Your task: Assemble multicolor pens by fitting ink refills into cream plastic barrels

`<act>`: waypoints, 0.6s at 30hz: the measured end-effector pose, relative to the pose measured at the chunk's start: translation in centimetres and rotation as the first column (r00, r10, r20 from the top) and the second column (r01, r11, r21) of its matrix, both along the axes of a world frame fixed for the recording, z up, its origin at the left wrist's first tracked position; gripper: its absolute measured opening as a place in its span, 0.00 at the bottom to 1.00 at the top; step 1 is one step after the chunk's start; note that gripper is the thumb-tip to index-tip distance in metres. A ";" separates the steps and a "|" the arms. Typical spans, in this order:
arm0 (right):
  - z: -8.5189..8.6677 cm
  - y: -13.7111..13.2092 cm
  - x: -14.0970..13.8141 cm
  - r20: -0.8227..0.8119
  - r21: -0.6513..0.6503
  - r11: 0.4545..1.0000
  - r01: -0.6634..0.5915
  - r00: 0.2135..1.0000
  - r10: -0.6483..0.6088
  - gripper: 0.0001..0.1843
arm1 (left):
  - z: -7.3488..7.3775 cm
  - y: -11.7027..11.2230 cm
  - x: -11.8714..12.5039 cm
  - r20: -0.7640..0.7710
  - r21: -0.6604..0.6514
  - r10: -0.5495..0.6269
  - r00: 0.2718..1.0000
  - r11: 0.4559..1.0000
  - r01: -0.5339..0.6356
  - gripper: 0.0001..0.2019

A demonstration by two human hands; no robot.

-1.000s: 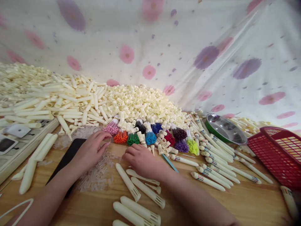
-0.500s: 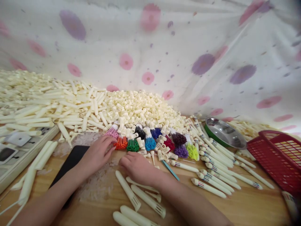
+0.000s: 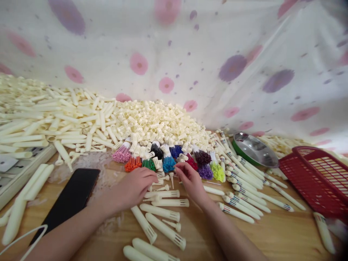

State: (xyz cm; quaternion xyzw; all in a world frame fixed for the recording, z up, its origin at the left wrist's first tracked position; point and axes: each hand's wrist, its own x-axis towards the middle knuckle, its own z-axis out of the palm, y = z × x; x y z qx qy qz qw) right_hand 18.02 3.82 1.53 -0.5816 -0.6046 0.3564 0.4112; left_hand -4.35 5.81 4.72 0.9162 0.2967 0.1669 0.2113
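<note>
Both hands are held low over the wooden bench (image 3: 282, 233), set a little apart. The left hand (image 3: 136, 186) is turned palm down with its fingers bent, the tips placed just in front of the green bundle (image 3: 148, 164); whether anything is gripped there cannot be told. The right hand (image 3: 191, 179) is narrowed, thumb and forefinger drawn near each other beside the light-blue bundle (image 3: 169, 162); whether a small part is pinched cannot be made out.

Other coloured bundles are ranged in the same row, with a pink bundle (image 3: 122, 153) and an orange bundle (image 3: 133, 163) at the left and a lime bundle (image 3: 218, 171) at the right end. Slotted cream barrels (image 3: 165, 231) are laid between the forearms. Behind the row, slotted cream caps (image 3: 163, 119) are heaped against a floral sheet (image 3: 190, 54). At the right, pens with coloured slots (image 3: 236, 213) are spread near a metal bowl (image 3: 255, 148) and a red basket (image 3: 304, 181). A black phone (image 3: 69, 197) is partly covered by the left forearm.
</note>
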 end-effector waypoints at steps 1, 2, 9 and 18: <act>-0.2 0.1 0.1 -0.025 -0.002 1.000 0.004 1.000 -0.004 0.12 | -0.3 -0.1 0.4 -0.003 0.012 0.000 1.000 1.000 0.000 0.15; -0.4 0.2 0.3 -0.044 0.002 1.000 0.007 0.999 -0.007 0.12 | -0.6 -0.1 0.7 -0.002 0.026 0.018 1.000 0.999 -0.018 0.16; -1.7 0.3 1.0 -0.052 0.065 0.996 0.064 0.997 -0.061 0.10 | -2.4 0.3 1.4 -0.029 0.072 0.162 0.986 0.985 -0.159 0.21; -2.2 -0.3 0.5 0.171 0.231 0.973 -0.001 0.985 -0.040 0.10 | 0.5 2.0 -3.2 0.081 -0.006 0.356 0.931 0.934 -0.357 0.14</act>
